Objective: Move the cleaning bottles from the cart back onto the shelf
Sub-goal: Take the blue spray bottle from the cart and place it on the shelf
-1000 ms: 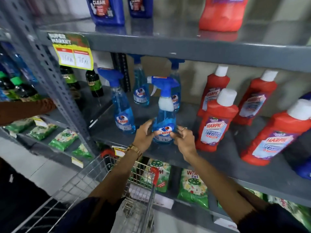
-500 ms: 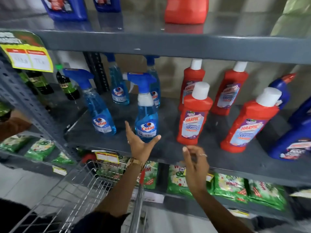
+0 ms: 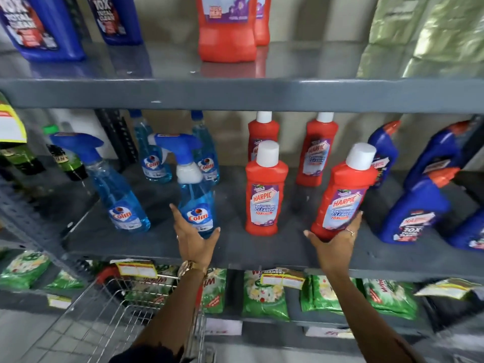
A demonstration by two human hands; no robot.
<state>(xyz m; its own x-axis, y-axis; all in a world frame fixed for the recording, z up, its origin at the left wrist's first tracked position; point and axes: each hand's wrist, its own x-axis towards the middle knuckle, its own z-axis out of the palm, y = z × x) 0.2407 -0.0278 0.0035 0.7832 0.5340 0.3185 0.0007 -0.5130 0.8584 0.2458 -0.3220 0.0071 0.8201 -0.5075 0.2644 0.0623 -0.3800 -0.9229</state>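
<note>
A grey metal shelf (image 3: 157,247) in a shop aisle runs across the head view, a wire cart (image 3: 110,318) below at seven o'clock. The left hand (image 3: 195,241) is spread, fingers released, cupped just in front of a clear blue spray bottle (image 3: 196,205) standing on the shelf. At three o'clock from it the right hand (image 3: 337,241) grasps the base of a tilted red bathroom-cleaner bottle (image 3: 343,197). I'd set that smooth, flat-sided plastic upright, label forward, before letting go.

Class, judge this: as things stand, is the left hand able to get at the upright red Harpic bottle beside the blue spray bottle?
Probably yes: the left hand is open at the spray bottle, and bare shelf separates it from the red Harpic bottle.
</note>
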